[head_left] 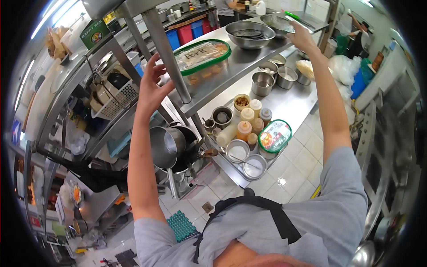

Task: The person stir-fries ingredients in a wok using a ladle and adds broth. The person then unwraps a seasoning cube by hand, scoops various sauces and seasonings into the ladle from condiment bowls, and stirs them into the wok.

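Note:
My left hand (156,76) is raised beside a steel shelf post, its fingers spread and holding nothing. Just right of that post, a clear tub (202,60) with a green-rimmed lid marked "Pork" sits on the upper steel shelf (249,60). My right hand (302,38) reaches to the far end of this shelf, its fingers at the right rim of a metal bowl (273,24); the fingertips are small and partly washed out. Behind the fingers lies a bright green-handled utensil (292,15). Between my hands stands a wide metal bowl (250,38) with a dark perforated piece inside.
Below, a steel counter (293,98) carries squeeze bottles (244,129), metal pots (263,83), a green-lidded tub (275,137) and two containers of white contents (254,167). Pans (167,144) hang left of it. A stove (378,133) lines the right. Other people work in the background.

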